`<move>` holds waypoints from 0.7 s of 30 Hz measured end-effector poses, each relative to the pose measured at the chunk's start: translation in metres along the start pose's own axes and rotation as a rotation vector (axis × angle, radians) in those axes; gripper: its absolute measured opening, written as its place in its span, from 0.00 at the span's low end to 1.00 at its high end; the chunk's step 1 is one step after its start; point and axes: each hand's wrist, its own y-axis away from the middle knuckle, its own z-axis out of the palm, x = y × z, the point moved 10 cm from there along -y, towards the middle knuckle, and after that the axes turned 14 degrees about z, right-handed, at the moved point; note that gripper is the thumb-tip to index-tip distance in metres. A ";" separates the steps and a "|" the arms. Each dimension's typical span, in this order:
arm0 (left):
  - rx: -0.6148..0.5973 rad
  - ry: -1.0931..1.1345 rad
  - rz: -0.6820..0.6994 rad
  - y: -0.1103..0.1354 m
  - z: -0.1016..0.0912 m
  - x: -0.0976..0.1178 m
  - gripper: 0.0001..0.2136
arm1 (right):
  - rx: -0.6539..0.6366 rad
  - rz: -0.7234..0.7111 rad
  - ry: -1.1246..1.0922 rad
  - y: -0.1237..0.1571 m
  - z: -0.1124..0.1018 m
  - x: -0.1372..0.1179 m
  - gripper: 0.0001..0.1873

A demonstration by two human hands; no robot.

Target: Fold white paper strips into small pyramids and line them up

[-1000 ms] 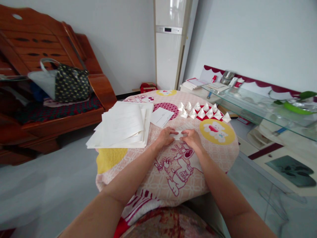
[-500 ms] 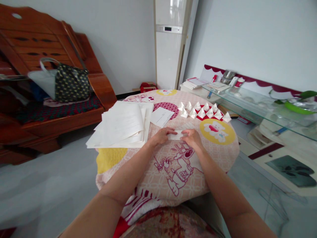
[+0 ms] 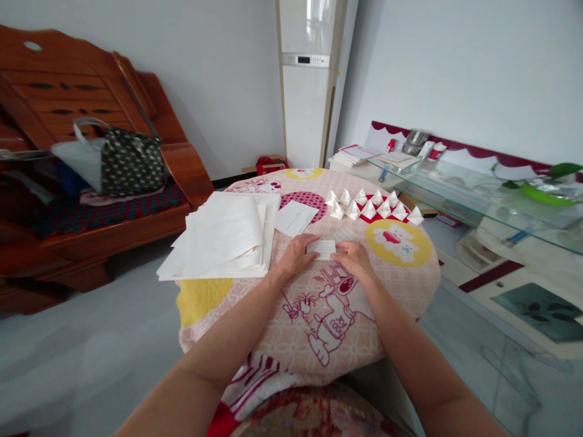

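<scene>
Between my two hands a small folded piece of paper (image 3: 322, 249) with faint printed lines lies on the patterned tablecloth (image 3: 282, 321). My left hand (image 3: 298, 255) grips its left edge, thumb nearest me and fingers at the far side. At the right edge my right hand (image 3: 353, 257) pinches it the same way. Just beyond the hands is another pale printed paper (image 3: 342, 234), partly hidden. A white printed sheet (image 3: 296, 218) lies ahead of my left hand. Several folded white paper pieces (image 3: 368, 209) stand in two rows at the far right of the table.
A stack of white paper (image 3: 223, 237) covers the table's left side. To the right stands a glass-topped cabinet (image 3: 460, 182) with papers, cups and a green bowl (image 3: 546, 193). A wooden bench (image 3: 104, 224) holding a patterned bag (image 3: 132, 161) is on the left.
My fingers have shifted outward to the paper's side edges, so more of its face shows, and it now looks taller. The camera view has tilted slightly.
</scene>
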 end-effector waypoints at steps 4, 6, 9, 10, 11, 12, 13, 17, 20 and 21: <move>-0.027 -0.030 -0.010 0.001 0.001 -0.003 0.26 | -0.003 0.010 -0.086 0.000 -0.001 0.002 0.17; -0.020 -0.043 0.018 0.001 -0.001 0.000 0.28 | 0.008 0.009 -0.135 0.001 -0.003 0.004 0.16; 0.006 -0.074 0.054 0.000 -0.004 0.005 0.30 | -0.006 -0.010 -0.198 0.002 -0.003 0.004 0.12; 0.020 -0.082 0.061 0.000 -0.006 0.007 0.30 | -0.015 -0.023 -0.204 0.002 -0.002 0.003 0.10; 0.033 -0.087 0.070 0.000 -0.007 0.008 0.29 | -0.023 -0.040 -0.204 0.003 -0.001 0.002 0.08; 0.044 -0.088 0.081 -0.001 -0.009 0.010 0.27 | -0.029 -0.058 -0.199 0.004 -0.001 0.000 0.06; 0.052 -0.086 0.095 -0.001 -0.010 0.012 0.24 | -0.025 -0.075 -0.192 0.006 -0.001 -0.001 0.05; 0.094 -0.089 0.178 -0.003 -0.015 0.023 0.12 | 0.128 -0.185 -0.136 0.016 -0.012 -0.012 0.10; 0.154 -0.107 0.231 -0.003 -0.023 0.029 0.11 | 0.263 -0.321 -0.030 0.029 -0.019 -0.025 0.10; 0.161 -0.113 0.239 -0.002 -0.024 0.030 0.11 | 0.282 -0.357 0.013 0.033 -0.018 -0.029 0.10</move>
